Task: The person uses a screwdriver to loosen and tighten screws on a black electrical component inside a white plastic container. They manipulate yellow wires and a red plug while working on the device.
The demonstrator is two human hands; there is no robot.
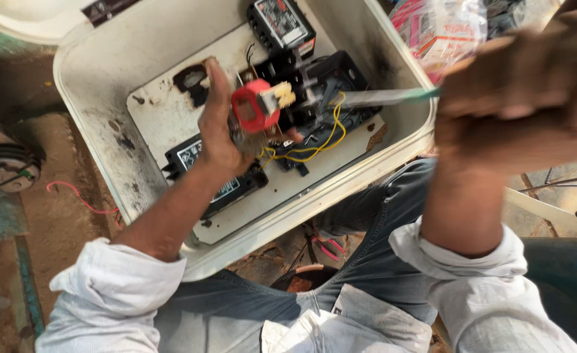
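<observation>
My left hand (220, 134) is down inside the open cream-coloured plastic casing (105, 72) that rests against my lap, fingers closed around a red coil bobbin (254, 106) with a pale wound part sticking out of its right side. I hold the bobbin lifted just above the white mounting board (164, 121) in the casing, near its middle. My right hand (517, 98) is up close to the camera and blurred, fist closed on the handle of a screwdriver (383, 98), whose shaft runs leftward over the casing's rim so that the tip comes in just beside the bobbin's pale end; I cannot tell whether it touches. Yellow wires (324, 140) loop below the bobbin across a black component block (331, 78). Another black box with a printed label (282, 26) sits at the board's far end, and a long black labelled unit (200, 170) lies under my left wrist. There is a burnt patch (190, 82) on the board just beyond my fingers. A clear plastic bag with red print (439, 29) lies outside the casing, past its right wall.
</observation>
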